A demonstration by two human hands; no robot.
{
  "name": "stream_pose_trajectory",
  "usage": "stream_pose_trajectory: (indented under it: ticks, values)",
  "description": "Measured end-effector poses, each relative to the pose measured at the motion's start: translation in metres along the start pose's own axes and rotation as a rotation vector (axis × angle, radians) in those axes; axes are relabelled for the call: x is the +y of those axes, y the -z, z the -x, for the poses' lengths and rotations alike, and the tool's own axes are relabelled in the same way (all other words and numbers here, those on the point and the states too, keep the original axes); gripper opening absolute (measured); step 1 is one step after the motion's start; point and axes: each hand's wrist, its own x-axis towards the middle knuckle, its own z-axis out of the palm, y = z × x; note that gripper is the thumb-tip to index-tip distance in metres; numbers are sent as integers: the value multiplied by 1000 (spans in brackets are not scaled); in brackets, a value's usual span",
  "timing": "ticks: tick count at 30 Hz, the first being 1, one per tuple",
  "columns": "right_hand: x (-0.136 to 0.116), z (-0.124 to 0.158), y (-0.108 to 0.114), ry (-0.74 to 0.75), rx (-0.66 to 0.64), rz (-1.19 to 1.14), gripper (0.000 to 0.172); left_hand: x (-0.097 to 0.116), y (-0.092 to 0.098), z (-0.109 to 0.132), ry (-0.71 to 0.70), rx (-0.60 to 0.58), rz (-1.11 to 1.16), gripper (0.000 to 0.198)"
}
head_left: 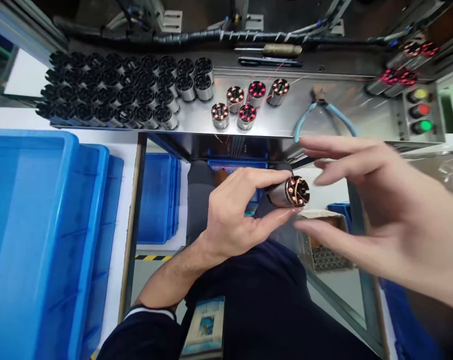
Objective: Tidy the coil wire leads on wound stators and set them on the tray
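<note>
My left hand (236,210) grips a motor stator (282,194), a steel cylinder with copper windings showing at its black slotted end, held above my lap. That end is turned to the right. Close beside it, my right hand (384,200) is slightly blurred, thumb and fingers spread wide with nothing between them. Past my hands, several wound stators (247,116) with copper or red wire stand on the metal ledge, loose wire ends sticking out. Blue-handled pliers (320,107) lie on the ledge just beyond my right fingertips.
Rows of black-topped stators (110,95) fill the ledge's left side. More wound ones (395,80) sit at the far right near a button panel (421,110). A wooden-handled tool (282,49) lies at the back. Blue bins (67,200) stand left; a cardboard box (324,220) is below right.
</note>
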Motion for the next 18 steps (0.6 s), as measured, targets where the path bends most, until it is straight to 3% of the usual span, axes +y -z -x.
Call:
stream_pose_trajectory:
  ticks: [2, 7, 12, 15, 18]
  values:
    - [12, 0, -5, -122, 4, -298, 52, -6, 10, 7, 51, -61, 24, 58]
    - [35, 0, -26, -391, -271, -705, 48, -13, 18, 0, 211, -235, 58, 57]
    - [41, 3, -39, -395, -96, -760, 34, -10, 10, -6, 340, -123, 176, 48]
    - [42, 5, -40, -394, -59, -739, 37, -11, 9, 6, 400, -42, 235, 41]
    - [44, 4, -41, -431, -5, -786, 35, -26, 12, 21, 393, 38, 298, 34]
